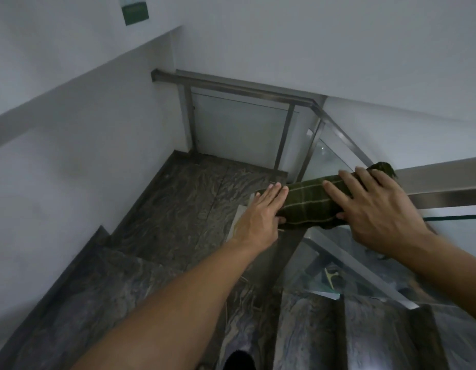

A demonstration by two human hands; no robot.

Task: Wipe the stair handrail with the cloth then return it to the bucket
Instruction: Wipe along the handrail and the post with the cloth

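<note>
Green wall sign [133,9] unreadable — both hands, left hand [261,213] and right hand [373,206], press flat, apart, clamping the cloth [311,206] over the handrail [445,194]

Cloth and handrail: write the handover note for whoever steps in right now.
Left hand: flat on the left end of the green cloth, thumb under it.
Right hand: fingers spread over its right part, pressing down.
The cloth is draped over the steel handrail at the landing corner.
Done: cloth on the rail, wiping under way; how much is wiped cannot be told.
Left: finish wiping, return the cloth to the bucket, which is not in view.
</note>
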